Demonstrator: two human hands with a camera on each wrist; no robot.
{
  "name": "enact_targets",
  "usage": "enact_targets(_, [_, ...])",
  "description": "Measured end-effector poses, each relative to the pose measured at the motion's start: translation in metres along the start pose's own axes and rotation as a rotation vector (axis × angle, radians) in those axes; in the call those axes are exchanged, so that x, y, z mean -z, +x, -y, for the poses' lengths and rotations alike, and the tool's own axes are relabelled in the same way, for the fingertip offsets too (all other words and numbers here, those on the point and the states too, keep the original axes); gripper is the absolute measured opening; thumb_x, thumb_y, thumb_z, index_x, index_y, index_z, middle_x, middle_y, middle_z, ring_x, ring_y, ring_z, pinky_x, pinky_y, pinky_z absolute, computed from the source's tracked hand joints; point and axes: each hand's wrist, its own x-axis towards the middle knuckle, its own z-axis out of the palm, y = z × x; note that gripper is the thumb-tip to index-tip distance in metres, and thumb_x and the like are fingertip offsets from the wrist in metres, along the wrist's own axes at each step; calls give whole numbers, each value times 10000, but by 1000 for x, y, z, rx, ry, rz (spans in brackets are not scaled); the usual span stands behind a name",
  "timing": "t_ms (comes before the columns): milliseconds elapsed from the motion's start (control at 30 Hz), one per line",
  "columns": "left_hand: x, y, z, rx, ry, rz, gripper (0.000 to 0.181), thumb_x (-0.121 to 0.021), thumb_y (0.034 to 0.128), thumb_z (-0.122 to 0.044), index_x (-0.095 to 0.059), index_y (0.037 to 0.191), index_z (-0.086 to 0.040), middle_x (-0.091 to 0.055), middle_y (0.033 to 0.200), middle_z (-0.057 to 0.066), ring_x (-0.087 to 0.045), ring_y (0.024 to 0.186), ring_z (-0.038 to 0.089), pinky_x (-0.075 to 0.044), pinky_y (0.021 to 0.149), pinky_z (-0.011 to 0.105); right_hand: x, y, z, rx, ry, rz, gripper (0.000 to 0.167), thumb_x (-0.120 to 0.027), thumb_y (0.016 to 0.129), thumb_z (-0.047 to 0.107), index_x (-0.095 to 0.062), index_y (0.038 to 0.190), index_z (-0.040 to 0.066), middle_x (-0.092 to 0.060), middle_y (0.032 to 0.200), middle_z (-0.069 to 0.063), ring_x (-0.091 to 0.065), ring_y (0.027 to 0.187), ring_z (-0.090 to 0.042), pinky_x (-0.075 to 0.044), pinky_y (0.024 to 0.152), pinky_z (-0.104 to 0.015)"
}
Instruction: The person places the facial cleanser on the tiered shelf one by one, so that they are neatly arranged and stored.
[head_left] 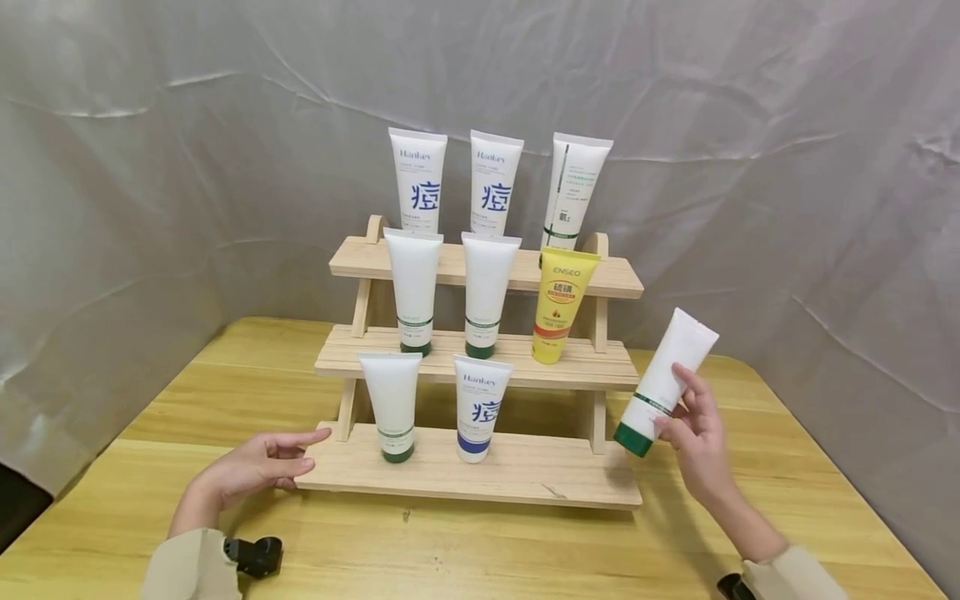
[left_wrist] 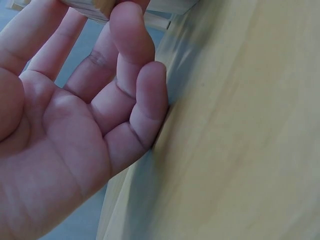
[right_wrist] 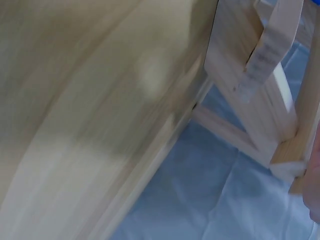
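Note:
My right hand [head_left: 699,433] pinches a white squeeze tube [head_left: 663,375] with a green cap between thumb and fingers. That tube leans with its cap down and to the left, just off the right end of a three-tier wooden display stand [head_left: 480,475]. At the stand's other side, my left hand [head_left: 255,467] grips the left end of the bottom shelf. The left wrist view shows the curled fingers of the left hand [left_wrist: 95,110] at the shelf's wooden end [left_wrist: 92,7]. Only a sliver of the right hand [right_wrist: 312,180] enters the right wrist view.
On the bottom shelf stand a green-capped white tube [head_left: 390,404] and a blue-capped tube [head_left: 476,408]. The middle shelf holds two white tubes and a yellow tube [head_left: 564,304]. Three tubes stand on top. Grey cloth [head_left: 480,67] hangs behind the wooden table [head_left: 480,550].

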Motion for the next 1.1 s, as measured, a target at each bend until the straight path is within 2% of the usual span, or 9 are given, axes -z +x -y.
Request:
enact_targets(200, [0,0,1,5,-9,2,354,-564,881,-119,-587,1143,-356,-537,1041,55,-525,843,133,-491,683,299,-17,-2,-2,59,40,101,667,-400,719,-300,-361,1318,-10,-474,1165,-67,-525,965,-136,-486,710,-206])
enact_targets(400, [0,1,1,3,-18,3,356,-561,883,-113,-584,1156,-340,-543,1011,63,-530,844,135,-491,684,299,-29,-3,-9,100,-24,198,644,-481,704,-307,-354,1290,-71,-436,1208,-76,-518,1015,-140,-496,712,-230])
enact_targets(800, [0,1,1,5,-8,-1,354,-567,880,-122,-586,1148,-351,-536,1062,59,-529,850,133,-490,684,297,-50,-8,-22,38,-208,222,607,-589,668,-266,-435,1216,-55,-460,1160,-10,-533,982,-87,-513,646,-250])
enact_targets(967, [0,0,0,4,-10,0,358,-568,879,-120,-580,1166,-334,-535,1082,51,-531,850,130,-490,680,294,-57,-7,-25,79,-265,260,589,-609,645,-268,-463,1178,-63,-419,1060,-56,-522,970,-86,-515,611,-252])
enact_targets(1100, [0,0,0,3,-11,3,364,-565,881,-119,-572,1188,-315,-535,1062,51,-527,848,130,-490,678,293,-63,-5,-27,115,-304,266,570,-625,626,-273,-492,1139,-63,-412,1063,-75,-510,930,-91,-517,572,-263])
